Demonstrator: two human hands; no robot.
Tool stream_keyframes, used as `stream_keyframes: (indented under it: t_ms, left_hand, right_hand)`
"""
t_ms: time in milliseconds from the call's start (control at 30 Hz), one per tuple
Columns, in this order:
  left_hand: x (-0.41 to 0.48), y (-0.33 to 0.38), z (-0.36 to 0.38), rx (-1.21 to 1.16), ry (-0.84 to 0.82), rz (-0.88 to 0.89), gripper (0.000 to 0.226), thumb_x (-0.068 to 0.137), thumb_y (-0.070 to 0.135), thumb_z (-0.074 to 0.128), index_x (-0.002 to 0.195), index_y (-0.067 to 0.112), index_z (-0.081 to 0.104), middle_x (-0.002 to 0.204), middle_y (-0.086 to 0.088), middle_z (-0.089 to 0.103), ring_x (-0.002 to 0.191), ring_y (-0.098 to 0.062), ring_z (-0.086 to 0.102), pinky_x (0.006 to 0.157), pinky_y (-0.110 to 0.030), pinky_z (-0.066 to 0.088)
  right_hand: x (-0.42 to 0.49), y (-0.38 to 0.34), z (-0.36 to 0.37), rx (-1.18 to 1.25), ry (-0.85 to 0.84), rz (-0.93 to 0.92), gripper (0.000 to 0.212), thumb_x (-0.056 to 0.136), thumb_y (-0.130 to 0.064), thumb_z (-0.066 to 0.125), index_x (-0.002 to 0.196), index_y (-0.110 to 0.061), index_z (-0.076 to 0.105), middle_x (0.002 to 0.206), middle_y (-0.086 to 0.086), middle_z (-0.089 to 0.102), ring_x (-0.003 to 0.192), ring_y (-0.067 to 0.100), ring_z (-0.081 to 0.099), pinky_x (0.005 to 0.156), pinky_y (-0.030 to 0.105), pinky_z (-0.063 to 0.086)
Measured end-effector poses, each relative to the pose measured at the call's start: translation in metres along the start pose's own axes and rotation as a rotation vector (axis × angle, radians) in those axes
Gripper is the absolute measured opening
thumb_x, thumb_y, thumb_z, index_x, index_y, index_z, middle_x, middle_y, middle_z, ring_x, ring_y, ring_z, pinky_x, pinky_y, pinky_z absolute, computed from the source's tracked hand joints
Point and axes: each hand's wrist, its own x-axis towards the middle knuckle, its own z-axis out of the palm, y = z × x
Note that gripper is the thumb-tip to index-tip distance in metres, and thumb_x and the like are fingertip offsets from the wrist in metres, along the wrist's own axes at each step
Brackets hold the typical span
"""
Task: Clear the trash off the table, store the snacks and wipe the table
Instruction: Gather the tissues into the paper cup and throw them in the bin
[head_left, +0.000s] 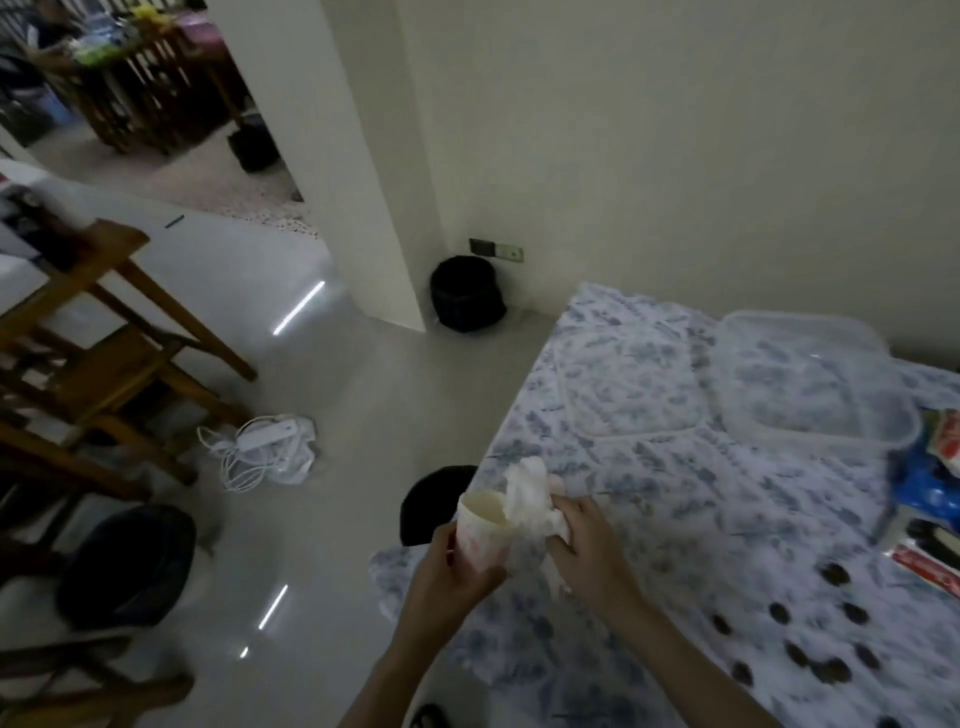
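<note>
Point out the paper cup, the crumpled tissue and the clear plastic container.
paper cup (480, 535): head view, on its outer wall.
crumpled tissue (527, 493): head view, on its upper bunch.
clear plastic container (810, 384): head view, on its see-through middle.

Head view, looking down, table (675, 519) near

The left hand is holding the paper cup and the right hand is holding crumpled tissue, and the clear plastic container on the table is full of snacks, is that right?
Not quite. In the head view the clear plastic container looks empty. The rest holds: the left hand holds the paper cup, and the right hand holds the crumpled tissue.
</note>
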Motion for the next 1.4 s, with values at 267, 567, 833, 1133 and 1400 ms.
stream_keyframes:
  t_ms: [267,567,833,1133,1400]
  left_hand:
    - [0.029,-0.071,-0.101,-0.052,-0.086,0.022,0.061,0.069,0.039,0.08,0.12,0.029,0.048,0.107,0.015,0.062,0.098,-0.002,0.06,0.077,-0.02,0.053]
    - [0.065,-0.091,-0.146,-0.144,-0.066,0.001,0.048,0.074,0.03,0.08,0.111,0.027,0.05,0.101,0.012,0.064,0.092,-0.001,0.063,0.074,-0.023,0.056]
    - [0.124,-0.095,-0.165,-0.154,-0.063,-0.075,0.07,0.055,0.056,0.074,0.114,0.026,0.05,0.107,0.009,0.064,0.095,-0.004,0.062,0.076,-0.026,0.057]
    - [0.215,-0.136,-0.165,-0.216,-0.008,-0.262,0.059,0.07,0.031,0.082,0.119,0.019,0.052,0.108,0.005,0.065,0.095,-0.004,0.062,0.076,-0.026,0.057]
    - [0.29,-0.257,-0.113,-0.151,-0.151,-0.36,0.056,0.074,0.036,0.079,0.12,0.024,0.05,0.109,0.007,0.063,0.094,-0.003,0.062,0.075,-0.024,0.057]
  right_hand:
    - [0.017,-0.082,0.105,0.038,0.067,0.105,0.03,0.088,-0.005,0.056,0.069,-0.029,0.055,0.062,-0.012,0.055,0.058,-0.004,0.054,0.051,0.009,0.037]
    - [0.051,-0.11,0.158,0.11,0.03,0.234,0.013,0.083,-0.009,0.054,0.089,-0.016,0.064,0.078,0.011,0.065,0.07,0.023,0.062,0.059,0.034,0.047]
    - [0.11,-0.098,0.181,0.128,-0.019,0.338,0.006,0.08,-0.017,0.055,0.082,-0.023,0.057,0.076,0.006,0.059,0.063,0.013,0.053,0.055,0.021,0.038]
    - [0.183,-0.056,0.222,0.21,-0.065,0.52,0.028,0.09,-0.011,0.05,0.115,-0.022,0.053,0.099,0.0,0.061,0.082,0.009,0.057,0.064,0.015,0.042]
    - [0.231,0.044,0.321,0.183,-0.014,0.691,0.024,0.086,-0.007,0.053,0.107,-0.018,0.057,0.09,0.001,0.064,0.079,0.012,0.059,0.062,0.023,0.045]
